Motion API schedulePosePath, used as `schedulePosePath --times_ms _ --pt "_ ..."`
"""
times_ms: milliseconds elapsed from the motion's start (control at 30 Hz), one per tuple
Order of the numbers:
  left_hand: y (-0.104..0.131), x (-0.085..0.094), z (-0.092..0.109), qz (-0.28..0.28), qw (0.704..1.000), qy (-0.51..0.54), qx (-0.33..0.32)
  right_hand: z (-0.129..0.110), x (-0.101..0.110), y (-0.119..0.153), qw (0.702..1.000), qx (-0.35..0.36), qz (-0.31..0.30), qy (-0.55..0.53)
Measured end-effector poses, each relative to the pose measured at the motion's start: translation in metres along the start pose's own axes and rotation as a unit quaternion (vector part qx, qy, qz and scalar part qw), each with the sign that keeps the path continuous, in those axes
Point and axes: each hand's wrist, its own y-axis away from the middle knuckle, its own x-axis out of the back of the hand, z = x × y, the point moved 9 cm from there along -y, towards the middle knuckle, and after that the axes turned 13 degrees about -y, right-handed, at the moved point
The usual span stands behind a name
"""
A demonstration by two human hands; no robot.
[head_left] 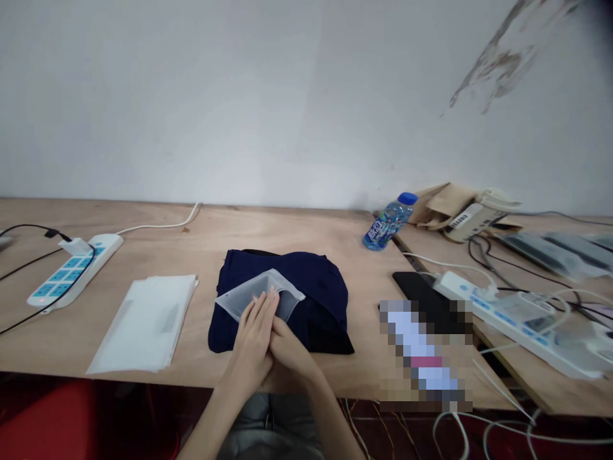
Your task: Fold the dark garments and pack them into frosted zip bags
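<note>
A small frosted plastic zip bag [249, 295] lies tilted over a folded navy garment [306, 271] in the middle of the table. Both hands meet at the bag's near edge. My left hand [253, 335] is closed on the bag, its fingers held together and pointing away from me across the plastic. Tucked against it, my right hand [288, 345] has its fingers closed at the same edge, partly hidden behind the left. A black patch of cloth [330, 338] shows at the garment's near right corner.
Left of the garment is a stack of frosted bags [143, 322], with a power strip [71, 271] beyond. Toward the right are a blue-capped bottle [389, 222], a paper cup [479, 214], a black flat object [421, 294], a pixelated patch and another power strip [517, 322] with cables.
</note>
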Motion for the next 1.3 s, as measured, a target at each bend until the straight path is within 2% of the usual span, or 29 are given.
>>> schedulePosePath --times_ms 133,200,300,400,500,567,667,733,767,833,933,1067,1200,1300 --pt "0.016 -0.004 -0.005 -0.005 1.000 0.003 0.015 -0.003 0.034 0.014 0.998 -0.031 0.054 0.031" --pt "0.026 -0.007 -0.004 -0.026 1.000 0.005 0.009 0.000 0.063 0.026 0.989 -0.059 0.133 0.028" --pt "0.033 -0.003 0.001 -0.048 0.999 0.017 -0.004 0.012 0.102 0.045 0.957 -0.098 0.271 -0.021" --pt "0.022 0.010 0.003 -0.054 0.998 0.044 -0.005 0.023 0.117 0.052 0.934 -0.112 0.335 -0.056" --pt "-0.013 0.016 0.000 -0.070 0.995 0.071 -0.001 0.025 0.122 0.045 0.930 -0.092 0.350 -0.058" --pt "-0.044 0.009 -0.001 -0.099 0.992 0.081 -0.015 0.023 0.123 0.037 0.935 -0.072 0.342 -0.061" --pt "-0.088 -0.018 0.007 -0.157 0.975 0.124 -0.094 0.016 0.125 0.028 0.943 -0.047 0.325 -0.053" --pt "-0.106 -0.045 0.015 -0.227 0.947 0.165 -0.155 0.012 0.127 0.026 0.945 -0.040 0.321 -0.042" --pt "-0.114 -0.055 0.015 -0.242 0.940 0.174 -0.168 0.010 0.128 0.026 0.945 -0.038 0.322 -0.033" --pt "-0.125 -0.070 0.013 -0.261 0.931 0.185 -0.178 0.004 0.129 0.027 0.941 -0.031 0.338 -0.002" --pt "-0.134 -0.077 0.008 -0.263 0.930 0.192 -0.173 -0.011 0.130 0.030 0.924 -0.005 0.377 0.068" --pt "-0.137 -0.070 0.002 -0.250 0.935 0.200 -0.150 -0.027 0.125 0.028 0.913 0.031 0.396 0.098" --pt "-0.141 -0.062 -0.007 -0.219 0.947 0.209 -0.104 -0.028 0.118 0.019 0.923 0.048 0.379 0.037" --pt "-0.147 -0.061 -0.018 -0.193 0.957 0.208 -0.057 -0.023 0.105 0.013 0.935 0.038 0.351 0.000"
